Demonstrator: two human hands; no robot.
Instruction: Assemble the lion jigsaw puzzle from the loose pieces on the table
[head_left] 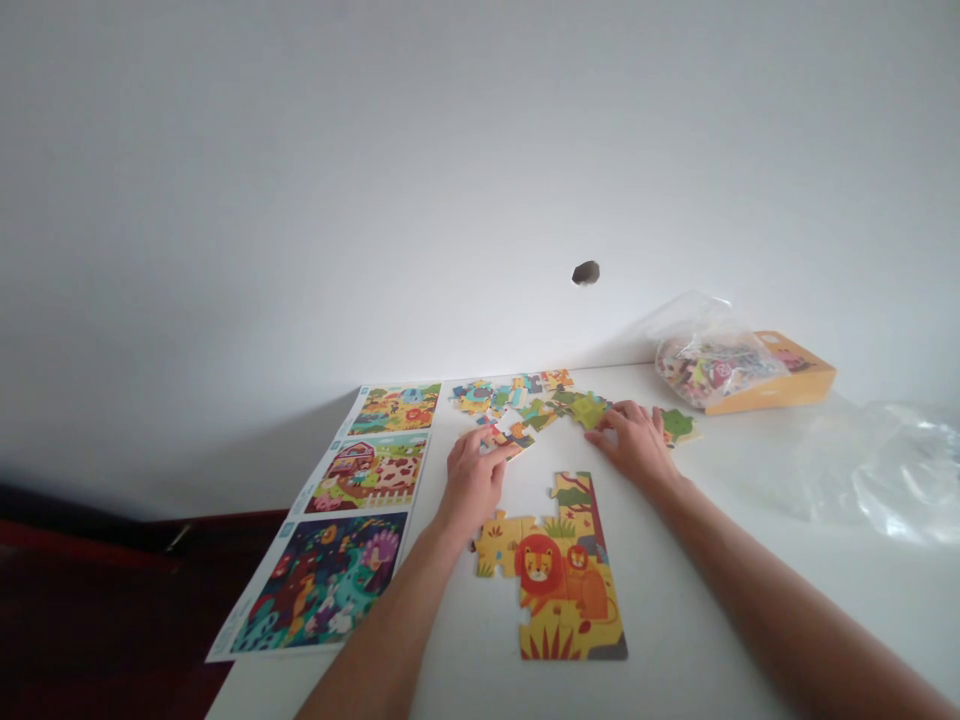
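A partly joined puzzle with two lions [566, 585] lies flat on the white table between my forearms. Beyond it spreads a group of loose puzzle pieces [536, 410]. My left hand [478, 470] is at the near left of these pieces, its fingers bent on a piece; what they hold, if anything, is hidden. My right hand [634, 440] rests at the right side of the group, fingertips by a green piece [585, 409], and its grip is too small to make out. A green tree piece [678, 425] lies just right of that hand.
A sheet with three printed pictures [381, 512] lies along the left table edge. At the back right, a clear bag of pieces [712, 368] leans on an orange box [799, 385]. Crumpled clear plastic [911, 470] lies far right. A white wall [480, 200] with a hole stands behind.
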